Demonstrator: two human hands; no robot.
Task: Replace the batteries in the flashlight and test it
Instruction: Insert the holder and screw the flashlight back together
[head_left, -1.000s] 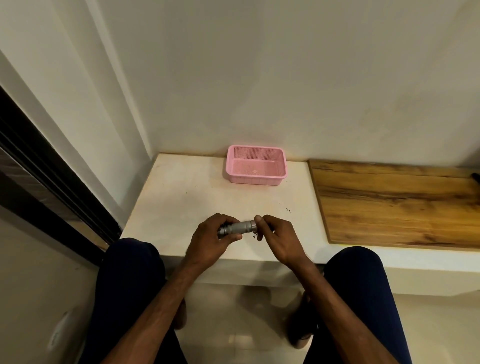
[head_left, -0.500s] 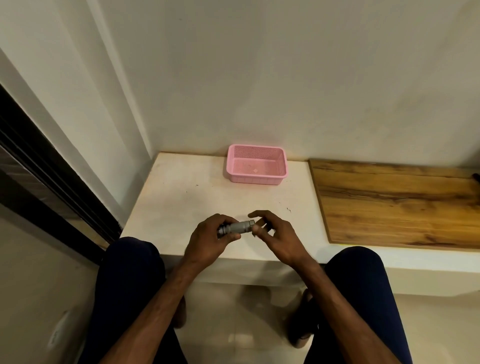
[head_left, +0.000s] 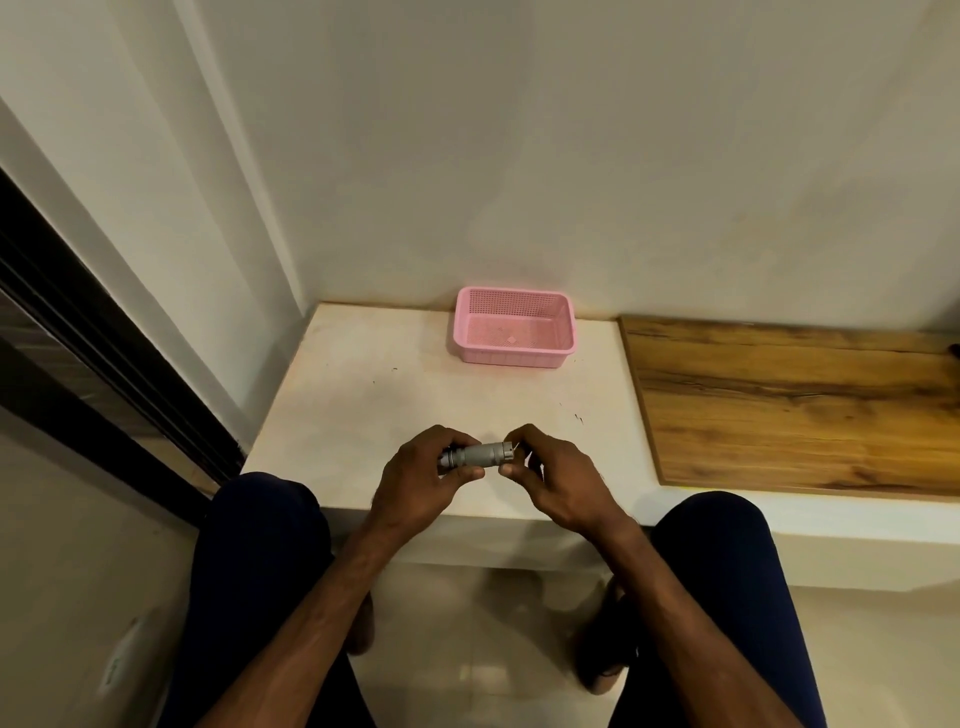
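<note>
A small grey metal flashlight (head_left: 480, 454) lies level between my hands, just above the near edge of the white ledge (head_left: 374, 395). My left hand (head_left: 421, 480) wraps around its left end, thumb underneath. My right hand (head_left: 550, 475) pinches the flashlight's right end with thumb and fingertips. The right end cap is mostly hidden by those fingers. No loose batteries are visible.
A pink perforated plastic basket (head_left: 514, 326) stands at the back of the ledge against the wall. A wooden board (head_left: 795, 405) covers the ledge's right part. My knees in dark trousers flank the front edge. A dark door frame runs along the left.
My right hand's fingers, spread off the flashlight's right end half a second ago, have closed on that end again. The left hand and flashlight have stayed in place.
</note>
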